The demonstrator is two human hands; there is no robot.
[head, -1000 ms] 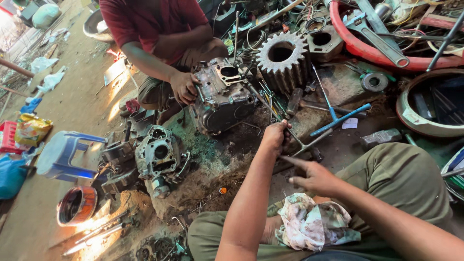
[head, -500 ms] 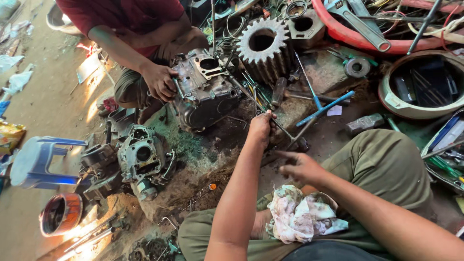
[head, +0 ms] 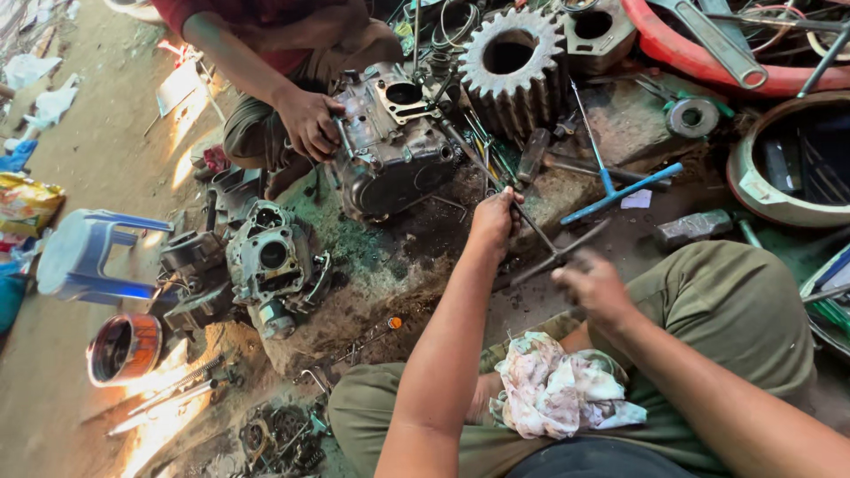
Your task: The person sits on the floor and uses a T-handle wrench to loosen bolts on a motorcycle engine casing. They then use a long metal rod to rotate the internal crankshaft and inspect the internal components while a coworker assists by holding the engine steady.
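My left hand [head: 494,221] is closed around the thin steel shaft of a T-handle wrench [head: 537,234]. The shaft slants up and left toward a grimy grey engine case [head: 390,146]. My right hand [head: 595,285] is blurred and fisted at the wrench's cross bar, just right of the left hand. Another person crouches across from me, with one hand [head: 308,122] on the left side of the engine case. A stained white rag [head: 558,389] lies on my lap.
A large toothed gear [head: 513,66] stands behind the case. A blue T-wrench [head: 611,190] lies to the right, near a round basin [head: 748,190]. A second engine block [head: 266,261], a blue stool [head: 84,257] and an orange drum [head: 124,350] sit at left. Loose tools litter the oily ground.
My right hand has risen from near my knee to the wrench's cross bar. My left hand stays on the shaft. The view has shifted slightly.
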